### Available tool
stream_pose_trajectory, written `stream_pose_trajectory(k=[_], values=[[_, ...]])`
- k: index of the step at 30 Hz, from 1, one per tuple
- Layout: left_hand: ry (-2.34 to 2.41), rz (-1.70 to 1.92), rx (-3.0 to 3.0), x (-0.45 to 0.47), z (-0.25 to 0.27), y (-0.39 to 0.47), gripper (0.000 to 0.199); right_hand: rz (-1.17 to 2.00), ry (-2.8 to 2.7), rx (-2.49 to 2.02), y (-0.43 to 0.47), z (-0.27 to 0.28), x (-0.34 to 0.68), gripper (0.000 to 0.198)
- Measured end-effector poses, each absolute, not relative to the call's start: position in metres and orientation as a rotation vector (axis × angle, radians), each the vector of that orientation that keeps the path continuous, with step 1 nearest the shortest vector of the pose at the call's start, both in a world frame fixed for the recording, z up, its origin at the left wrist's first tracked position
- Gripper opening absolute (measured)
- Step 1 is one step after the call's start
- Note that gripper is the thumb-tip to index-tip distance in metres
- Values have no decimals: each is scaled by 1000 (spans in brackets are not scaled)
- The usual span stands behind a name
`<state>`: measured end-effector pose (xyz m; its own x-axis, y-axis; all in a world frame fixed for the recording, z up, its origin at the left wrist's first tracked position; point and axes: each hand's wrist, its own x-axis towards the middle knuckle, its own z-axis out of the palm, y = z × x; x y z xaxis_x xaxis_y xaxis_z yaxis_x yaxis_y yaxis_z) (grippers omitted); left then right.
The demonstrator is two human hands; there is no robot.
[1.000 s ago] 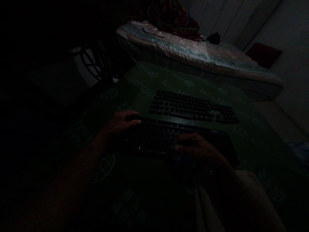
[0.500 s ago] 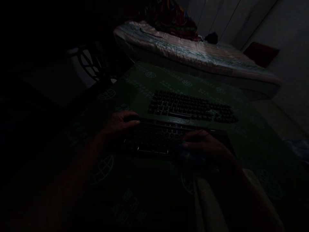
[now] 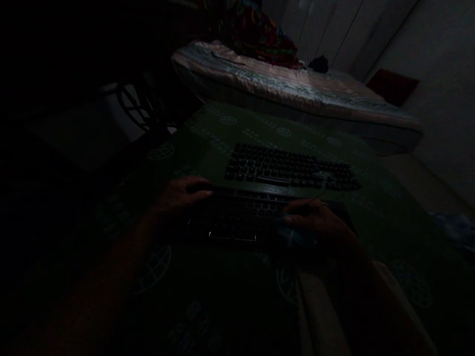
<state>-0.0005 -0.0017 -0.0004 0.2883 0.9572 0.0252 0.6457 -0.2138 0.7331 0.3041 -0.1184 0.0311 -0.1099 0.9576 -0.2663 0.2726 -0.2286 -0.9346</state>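
Note:
A dark keyboard base (image 3: 233,217) with its keycaps off lies across the table, and the dim light hides much of its detail. My left hand (image 3: 181,195) grips its left end, thumb along the upper edge. Over the right part of the base, my right hand (image 3: 315,217) is closed on a blue cloth (image 3: 295,235), which bunches below the fingers. A thin dark line sticks out above that hand; I cannot tell what it is. Just behind the base, loose black keycaps (image 3: 274,163) are laid out in keyboard order.
The table has a green cover (image 3: 208,123) with white globe prints and lettering. A beige cloth (image 3: 319,306) lies under my right forearm. Beyond the table stands a bed mattress (image 3: 297,89) with a colourful fabric heap (image 3: 260,39). A dark wheel-like frame (image 3: 137,106) is at left.
The view has shifted slightly, so the far things sit lower and a little further left. Both hands keep nearly the same places on the keyboard base, the right with the blue cloth.

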Motion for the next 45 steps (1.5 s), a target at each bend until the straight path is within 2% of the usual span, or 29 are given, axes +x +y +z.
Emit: stream_pose_trajectory(k=[5, 12, 17, 25, 31, 40, 45], values=[[1421, 668, 1959, -3, -4, 1, 46, 1479, -1433, -1465, -118, 24, 293, 27], [1409, 671, 1954, -3, -3, 0, 44, 1162, -1299, -1564, -111, 25, 306, 29], [1422, 677, 1952, -2, 0, -1, 47, 1355, -1400, -1516, -115, 29, 293, 25], [1438, 650, 1956, -1, 1, -1, 47, 1163, -1317, -1574, -110, 26, 305, 26], [1438, 653, 1951, -2, 1, -2, 50, 1300, -1440, -1476, -114, 23, 294, 27], [1426, 655, 1939, -2, 0, -2, 49, 1008, -1267, -1599, -105, 22, 315, 28], [1437, 669, 1947, -2, 0, -2, 49, 911, -1360, -1558, -103, 17, 303, 29]])
